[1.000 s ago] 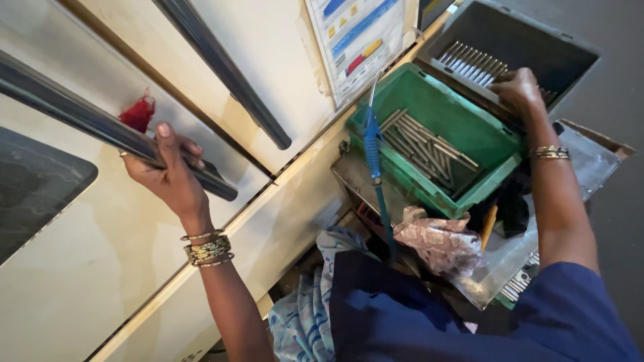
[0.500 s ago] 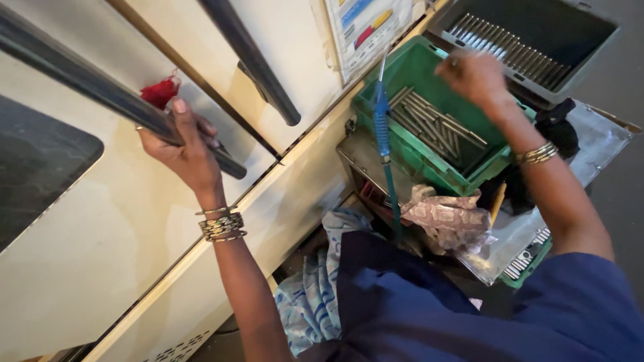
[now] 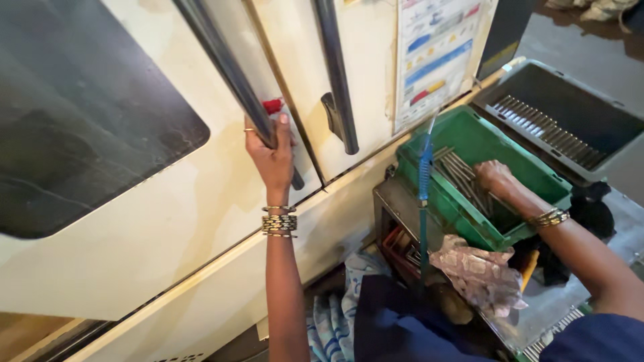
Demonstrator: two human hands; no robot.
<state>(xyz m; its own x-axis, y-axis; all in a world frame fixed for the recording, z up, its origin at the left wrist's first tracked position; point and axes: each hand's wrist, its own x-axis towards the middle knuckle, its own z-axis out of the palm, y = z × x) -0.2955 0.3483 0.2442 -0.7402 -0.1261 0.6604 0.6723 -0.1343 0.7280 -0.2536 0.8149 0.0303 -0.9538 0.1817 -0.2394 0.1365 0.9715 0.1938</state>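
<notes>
While gripping the long dark door handle (image 3: 228,74) on the cream machine door (image 3: 134,221), left hand (image 3: 272,157) with fingers curled tight around the bar. Right hand (image 3: 493,177) down inside the green crate (image 3: 530,171), right of that handle, fingers closed among thin metal rods (image 3: 463,174); exact pinch unclear. Grey tray (image 3: 590,100) beyond the crate.

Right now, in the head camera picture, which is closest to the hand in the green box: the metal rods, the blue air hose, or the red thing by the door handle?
From the right hand:
1. Thin metal rods, inside the green plastic crate, touching the hand.
2. Blue air hose, upright at the crate's left edge.
3. Small red thing, far left, beside the dark door handle bar gripped by the left hand.
</notes>
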